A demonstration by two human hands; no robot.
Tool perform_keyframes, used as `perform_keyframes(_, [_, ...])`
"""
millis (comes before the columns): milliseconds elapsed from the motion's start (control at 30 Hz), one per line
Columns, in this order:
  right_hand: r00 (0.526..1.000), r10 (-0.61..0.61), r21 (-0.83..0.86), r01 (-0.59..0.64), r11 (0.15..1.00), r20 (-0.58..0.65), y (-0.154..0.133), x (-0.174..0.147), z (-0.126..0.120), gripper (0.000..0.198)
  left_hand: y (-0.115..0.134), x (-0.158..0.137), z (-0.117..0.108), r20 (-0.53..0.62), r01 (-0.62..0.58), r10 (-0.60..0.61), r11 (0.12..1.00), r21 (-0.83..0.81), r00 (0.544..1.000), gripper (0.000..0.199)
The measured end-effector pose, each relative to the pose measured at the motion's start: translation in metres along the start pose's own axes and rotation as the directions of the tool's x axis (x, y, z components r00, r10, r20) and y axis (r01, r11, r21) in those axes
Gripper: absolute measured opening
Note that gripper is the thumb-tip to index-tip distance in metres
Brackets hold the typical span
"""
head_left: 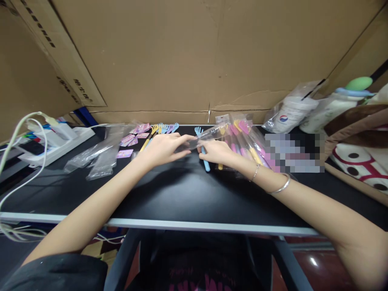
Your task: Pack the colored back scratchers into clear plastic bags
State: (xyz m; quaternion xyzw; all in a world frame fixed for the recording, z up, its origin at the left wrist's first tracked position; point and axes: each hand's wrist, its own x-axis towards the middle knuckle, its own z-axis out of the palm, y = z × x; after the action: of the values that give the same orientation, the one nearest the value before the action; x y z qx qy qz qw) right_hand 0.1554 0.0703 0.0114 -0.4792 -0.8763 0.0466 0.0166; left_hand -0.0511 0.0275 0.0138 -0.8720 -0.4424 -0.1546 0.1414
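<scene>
Between my hands stretches a clear plastic bag (214, 132), long and narrow. The fingers of my left hand (166, 147) pinch its left end. My right hand (216, 152) is closed around a blue back scratcher (206, 165), with its claw end up and its handle pointing down toward the table; the bag lies against these fingers too. Just behind my left hand is a row of loose back scratchers (165, 128) in yellow, blue and purple, partly hidden by the hand. Bagged back scratchers (247, 139) in pink and yellow are piled beyond my right wrist.
Empty clear bags (104, 155) and small pink-purple cards (130, 139) lie on the black table (178, 198) at left. A power strip (60, 143) with cables stands farther left. At right are a bagged cup (292, 113), a bottle (336, 107) and a patterned cloth item (360, 161). Cardboard (169, 56) walls the back.
</scene>
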Motion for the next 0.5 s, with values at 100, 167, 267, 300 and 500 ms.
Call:
perform_keyframes(100, [1.000,-0.002,0.046,0.003,0.999,-0.021,0.000,-0.002,-0.001,0.033,0.005,0.000,-0.001,0.014,-0.047,0.047,0.999,-0.006,0.999,0.041])
perform_keyframes(167, [0.999,0.006,0.093,-0.002,0.996,-0.040,0.001,-0.002,-0.003,0.034,0.007,0.000,-0.003,0.025,-0.066,0.067,0.998,-0.009,0.997,0.042])
perform_keyframes(267, [0.997,0.027,0.172,-0.013,0.985,-0.079,0.006,0.000,-0.008,0.028,0.010,-0.001,-0.004,0.025,-0.088,0.088,0.996,0.006,0.996,0.042])
perform_keyframes(300, [0.995,0.028,0.222,-0.006,0.975,-0.095,0.008,0.001,-0.010,0.024,0.011,-0.001,-0.005,0.022,-0.094,0.094,0.995,0.016,0.995,0.042])
perform_keyframes(500, [0.995,-0.020,0.656,0.082,0.750,-0.102,0.030,-0.012,-0.025,0.014,0.017,-0.002,-0.007,0.019,-0.134,0.134,0.991,0.029,0.991,0.041])
